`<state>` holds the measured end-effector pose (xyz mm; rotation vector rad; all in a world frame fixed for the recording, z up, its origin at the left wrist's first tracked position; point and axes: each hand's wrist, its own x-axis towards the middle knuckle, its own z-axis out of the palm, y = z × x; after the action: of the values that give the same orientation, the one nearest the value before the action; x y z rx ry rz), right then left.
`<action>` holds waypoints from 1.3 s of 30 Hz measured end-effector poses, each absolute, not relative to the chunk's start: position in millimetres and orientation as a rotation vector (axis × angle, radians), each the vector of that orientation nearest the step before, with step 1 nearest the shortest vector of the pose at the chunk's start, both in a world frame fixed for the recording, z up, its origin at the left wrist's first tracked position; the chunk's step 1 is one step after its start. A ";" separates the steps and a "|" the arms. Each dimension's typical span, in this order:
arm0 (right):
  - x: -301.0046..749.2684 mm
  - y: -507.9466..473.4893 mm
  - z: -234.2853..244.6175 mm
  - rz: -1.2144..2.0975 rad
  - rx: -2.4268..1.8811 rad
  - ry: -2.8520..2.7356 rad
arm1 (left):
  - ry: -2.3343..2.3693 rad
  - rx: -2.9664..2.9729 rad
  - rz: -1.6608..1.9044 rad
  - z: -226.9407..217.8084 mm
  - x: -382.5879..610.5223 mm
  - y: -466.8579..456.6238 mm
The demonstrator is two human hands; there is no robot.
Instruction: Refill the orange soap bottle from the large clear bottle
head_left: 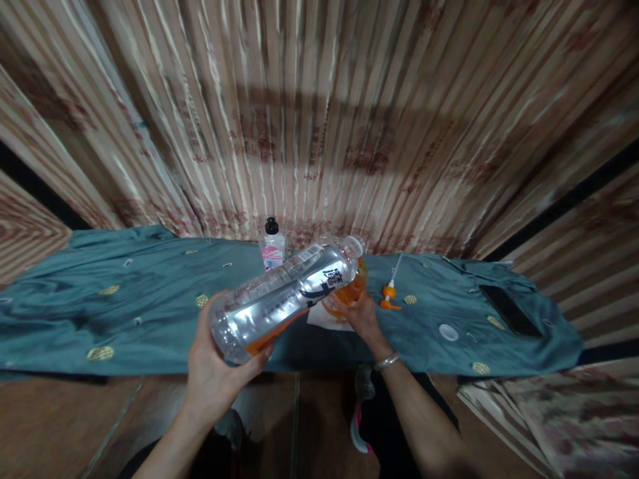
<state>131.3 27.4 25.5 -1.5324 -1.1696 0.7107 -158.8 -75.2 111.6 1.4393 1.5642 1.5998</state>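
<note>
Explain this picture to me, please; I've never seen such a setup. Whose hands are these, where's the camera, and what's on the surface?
There's no machine here, just a person working bare-handed. The only picture comes from a camera worn on that person's head, looking forward and down. The left hand holds a clear bottle aslant, neck end toward the orange bottle in the right hand. On the teal cloth lie a pump and a phone; a black-capped bottle stands toward the back.
</note>
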 end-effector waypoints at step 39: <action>132.3 26.3 30.4 0.743 -1.537 -1.210 | 1.556 1.471 1.608 111.5 -156.4 -76.4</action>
<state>132.3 26.3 30.4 -1.5372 -1.2095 0.7426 -156.4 -76.4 111.5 1.4712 1.5559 1.6080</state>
